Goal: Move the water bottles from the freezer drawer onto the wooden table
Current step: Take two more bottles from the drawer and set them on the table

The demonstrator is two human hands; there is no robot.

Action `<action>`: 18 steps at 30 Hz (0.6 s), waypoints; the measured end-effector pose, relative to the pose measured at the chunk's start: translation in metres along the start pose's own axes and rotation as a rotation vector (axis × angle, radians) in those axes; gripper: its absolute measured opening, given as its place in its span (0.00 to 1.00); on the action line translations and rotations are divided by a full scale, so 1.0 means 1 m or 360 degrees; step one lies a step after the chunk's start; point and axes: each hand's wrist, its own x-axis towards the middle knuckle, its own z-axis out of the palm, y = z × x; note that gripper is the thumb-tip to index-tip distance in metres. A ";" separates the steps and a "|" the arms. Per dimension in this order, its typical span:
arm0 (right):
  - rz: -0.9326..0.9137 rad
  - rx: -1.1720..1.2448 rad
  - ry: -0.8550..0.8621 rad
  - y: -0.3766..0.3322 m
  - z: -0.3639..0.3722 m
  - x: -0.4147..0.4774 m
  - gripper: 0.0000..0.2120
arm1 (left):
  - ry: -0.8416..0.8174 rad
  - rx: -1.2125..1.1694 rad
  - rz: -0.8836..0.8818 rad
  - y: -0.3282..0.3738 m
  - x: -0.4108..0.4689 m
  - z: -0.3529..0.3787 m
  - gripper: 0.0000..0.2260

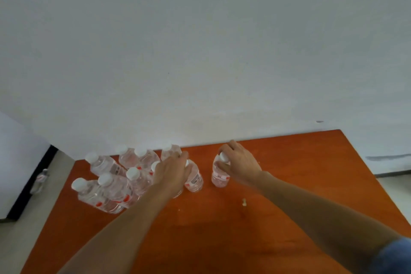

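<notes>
Several clear water bottles [111, 176] with white caps and red-marked labels stand bunched at the far left corner of the reddish wooden table [289, 184]. My left hand [172, 172] is closed over the top of one bottle [194, 179] at the right edge of that bunch. My right hand [239, 162] grips the neck of a separate bottle [219, 176] that stands upright on the table, a little to the right of the bunch. The freezer drawer is out of view.
A pale wall rises directly behind the table. Left of the table lies a light floor, where one more bottle [40, 181] stands beside a white appliance with a dark base [20, 162]. A small crumb [244, 202] lies on the tabletop.
</notes>
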 end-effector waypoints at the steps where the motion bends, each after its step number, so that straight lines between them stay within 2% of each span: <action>1: 0.0019 0.0006 0.0015 -0.003 0.002 0.002 0.17 | -0.0007 -0.0003 0.0022 -0.003 0.003 0.001 0.11; 7: 0.0027 -0.0019 0.0033 -0.029 0.014 -0.002 0.18 | -0.0006 -0.0140 0.0145 -0.017 0.005 -0.011 0.15; 13: 0.0458 -0.0085 0.0033 -0.057 0.002 -0.028 0.28 | 0.0066 -0.0127 0.0375 -0.033 -0.011 -0.047 0.15; 18: 0.0817 -0.0213 0.0082 -0.062 -0.016 -0.088 0.26 | 0.0094 -0.0176 0.0651 -0.015 -0.028 -0.063 0.13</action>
